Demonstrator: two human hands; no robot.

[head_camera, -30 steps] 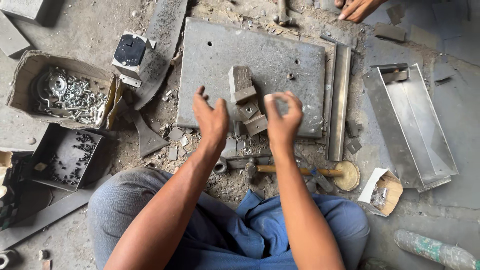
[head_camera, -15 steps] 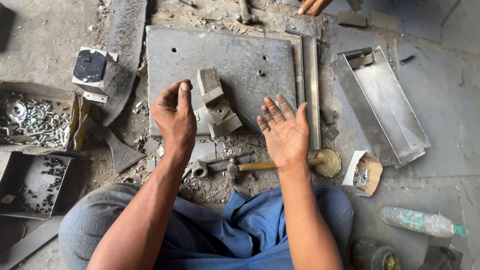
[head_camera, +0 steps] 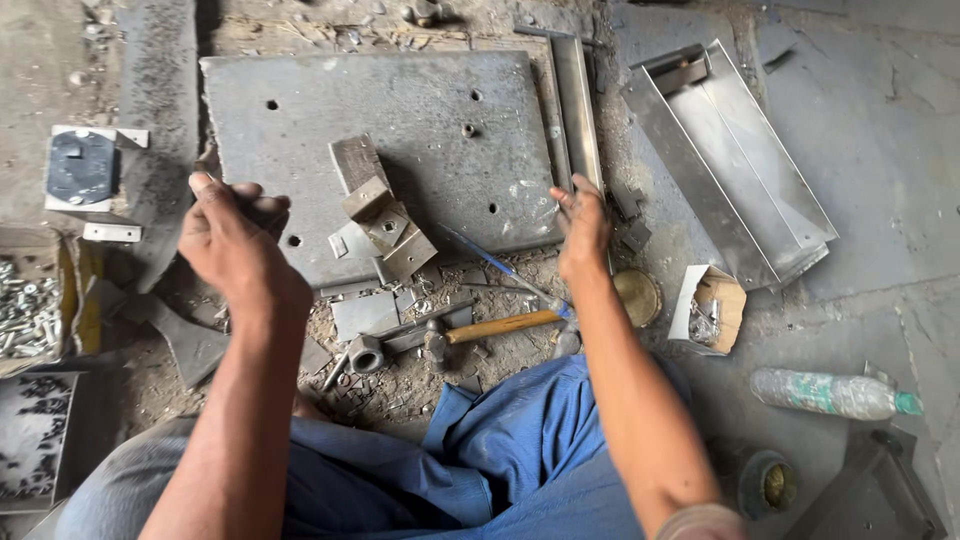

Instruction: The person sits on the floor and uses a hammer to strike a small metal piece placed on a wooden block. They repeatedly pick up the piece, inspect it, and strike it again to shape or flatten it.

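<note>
My left hand [head_camera: 238, 248] hovers over the lower left corner of a grey steel plate [head_camera: 430, 110]. Its fingers are curled, and whether it holds anything is hidden. My right hand [head_camera: 582, 228] reaches to the plate's lower right corner, fingertips resting by the lower end of a long metal strip [head_camera: 575, 100]. It grips nothing I can see. A cluster of small metal blocks [head_camera: 380, 215] sits on the plate between my hands. Below it, in the rubble, lie a wooden-handled hammer [head_camera: 495, 326] and a thin blue tool [head_camera: 485, 258].
An open metal tray [head_camera: 735, 165] lies at the right, with a small cardboard box of screws [head_camera: 712, 308], a brass disc [head_camera: 637, 297] and a plastic bottle [head_camera: 830, 393] near it. At the left are a grey switch box [head_camera: 82, 168] and a carton of screws [head_camera: 25, 305].
Both hands have spread apart, away from the metal blocks: the left to the plate's left corner, the right to its right edge. The left hand's fingers have curled.
</note>
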